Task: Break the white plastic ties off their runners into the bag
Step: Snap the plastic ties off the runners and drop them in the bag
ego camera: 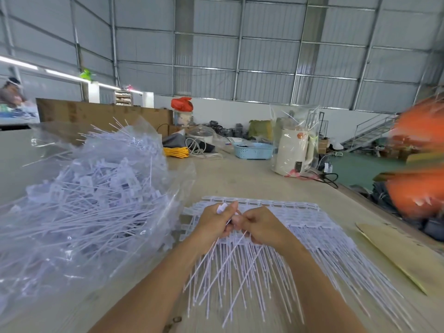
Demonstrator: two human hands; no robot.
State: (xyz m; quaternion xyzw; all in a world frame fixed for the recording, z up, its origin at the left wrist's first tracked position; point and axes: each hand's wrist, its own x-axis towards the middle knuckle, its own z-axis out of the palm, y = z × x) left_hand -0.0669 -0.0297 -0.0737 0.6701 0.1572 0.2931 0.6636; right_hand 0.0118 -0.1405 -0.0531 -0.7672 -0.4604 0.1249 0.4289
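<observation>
**Snapping ties at the surface**

My two hands meet over a big pile of white ties (300, 227). The ties lie on the surface (252, 179) right in front of me. Their square heads sit in rows at the far side, and their long thin tails point back at me like a fan.

My left hand (213, 222) has its grip curled tight on one tie. A small white end sticks up past my thumb. My right hand (259, 227) has its grip curled on ties too, just beside my left hand. Our thumbs touch. A few thin tails hang down from under both hands.

The bag (79, 188) is on my left, near my left arm. It is clear plastic and it lies open on the surface. It is heaped with loose ties, and some poke out at the top.

Far across the surface stand a white kettle (293, 152) in clear wrap, a blue basket (254, 150) and a yellow coil (176, 152). A flat piece of card (398, 253) lies to my right. Something orange (418, 169) is a blur at the right edge.
</observation>
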